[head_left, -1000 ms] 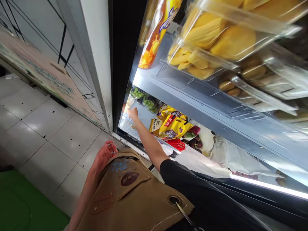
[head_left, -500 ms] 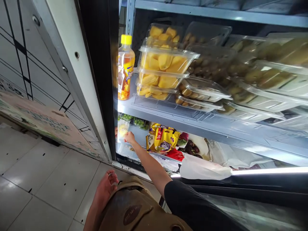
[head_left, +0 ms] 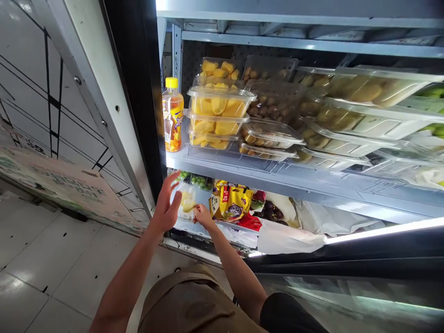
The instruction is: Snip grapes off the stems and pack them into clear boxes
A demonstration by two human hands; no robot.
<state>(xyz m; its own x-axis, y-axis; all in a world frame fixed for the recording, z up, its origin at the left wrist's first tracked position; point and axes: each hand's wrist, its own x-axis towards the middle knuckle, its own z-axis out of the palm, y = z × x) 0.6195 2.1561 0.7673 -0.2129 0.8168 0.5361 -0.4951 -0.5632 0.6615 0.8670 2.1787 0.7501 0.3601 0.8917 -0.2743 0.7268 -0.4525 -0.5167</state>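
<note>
Low in the refrigerated case is a clear plastic pack of pale yellow pieces (head_left: 187, 202); its exact contents are too small to name. My right hand (head_left: 203, 215) grips the pack's right side, fingers closed on its edge. On the other side, my left hand (head_left: 167, 206) is raised by the door frame with thumb and fingers apart, near the pack's left side. Behind the pack lie boxes of green grapes (head_left: 201, 181). Just right of my right hand are yellow printed bags (head_left: 231, 201).
Above, a shelf (head_left: 215, 161) carries a yellow-capped drink bottle (head_left: 173, 115), stacked tubs of yellow fruit (head_left: 219, 106) and brown-filled trays (head_left: 274, 104). A black door frame (head_left: 138, 83) borders the left side. White paper (head_left: 291, 237) hangs over the lower front edge.
My left hand has risen from beside my body to the lower shelf, fingers spread. My right hand and the pack have shifted slightly right and toward me. The view has tilted up.
</note>
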